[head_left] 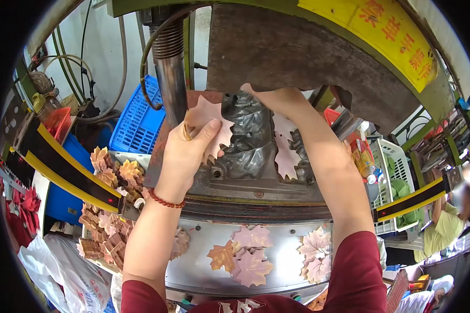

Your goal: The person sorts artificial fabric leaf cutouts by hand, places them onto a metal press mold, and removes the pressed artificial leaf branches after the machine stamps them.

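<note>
My left hand point(196, 138) is closed around several pale pink artificial maple leaves point(206, 117), held at the left side of a dark metal mould point(248, 135) with raised leaf shapes. My right hand point(279, 99) reaches over the back of the mould, beneath the heavy upper plate point(297, 57). Its fingertips are near the mould's back edge, and the fingers are mostly hidden, so I cannot make out whether they hold anything. On the mould's right part, under my right forearm, lie pink leaf pieces point(286, 151).
Leaf piles point(251, 255) and more leaves point(316, 253) lie on the metal table point(193, 276). Left are a blue basket point(138, 120) and heaped leaves point(109, 229). Yellow-black bars point(70, 167) flank the press; a steel column point(171, 78) stands back left. A person point(444, 224) is at far right.
</note>
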